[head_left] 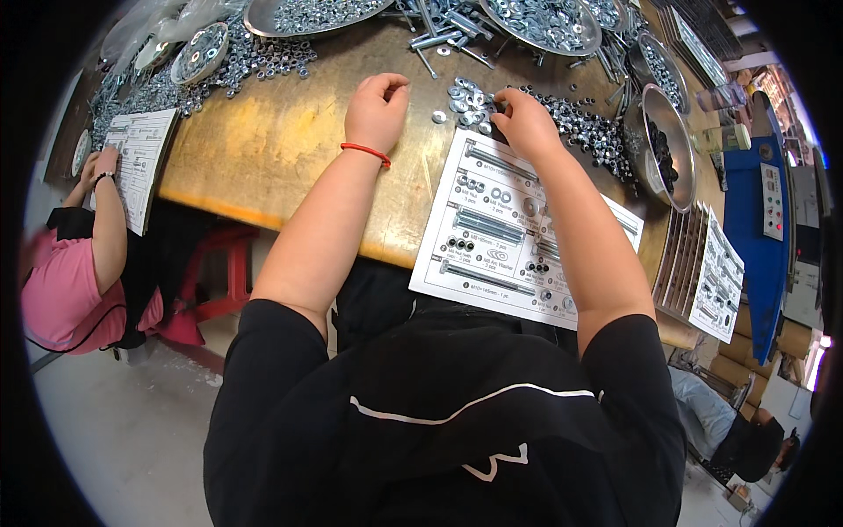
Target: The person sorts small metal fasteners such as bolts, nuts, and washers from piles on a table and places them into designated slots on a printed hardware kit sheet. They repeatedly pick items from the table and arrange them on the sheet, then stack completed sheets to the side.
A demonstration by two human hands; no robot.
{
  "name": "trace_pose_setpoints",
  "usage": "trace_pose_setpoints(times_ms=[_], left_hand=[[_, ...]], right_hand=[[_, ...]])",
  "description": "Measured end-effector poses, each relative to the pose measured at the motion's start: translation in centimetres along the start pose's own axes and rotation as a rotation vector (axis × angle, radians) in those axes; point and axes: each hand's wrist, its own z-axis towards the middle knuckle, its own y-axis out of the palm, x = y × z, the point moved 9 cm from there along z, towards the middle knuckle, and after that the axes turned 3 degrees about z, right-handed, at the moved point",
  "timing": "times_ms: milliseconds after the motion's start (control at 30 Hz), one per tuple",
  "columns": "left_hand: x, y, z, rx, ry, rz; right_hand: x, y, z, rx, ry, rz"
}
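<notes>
My left hand (378, 112), with a red band at the wrist, is held over the wooden table with its fingers curled in. Whatever they may hold is hidden. To its right, my right hand (527, 123) has thumb and forefinger bent together at the edge of a small heap of flat metal washers (468, 103). Anything pinched there is too small to make out. Beside that hand spreads a pile of small nuts (584, 132). Under my right forearm lies a white card (430, 255) printed with pictures of bolts, nuts and washers.
Metal bowls (549, 46) of hardware and loose bolts (448, 35) line the far side. At right stand a steel bowl (680, 180) with black parts and a stack of cards (720, 299). A person in pink (75, 285) works at left beside another card (145, 154).
</notes>
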Motion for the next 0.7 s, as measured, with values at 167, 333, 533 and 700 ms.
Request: trace_pose_setpoints(times_ms=[167,333,533,700], left_hand=[[0.0,0.3,0.0,-0.063,-0.025,0.08],[0.5,0.3,0.0,-0.096,-0.076,0.138],[0.4,0.4,-0.1,-0.097,-0.081,0.179],[0.4,0.5,0.1,-0.096,-0.051,0.187]], right_hand=[[0.9,0.6,0.6,-0.026,0.036,0.137],[3.2,0.7,0.9,0.032,0.139,0.407],[0.9,1.9,0.7,-0.06,0.12,0.236],[0.9,2.3,1.1,-0.1,0.083,0.229]])
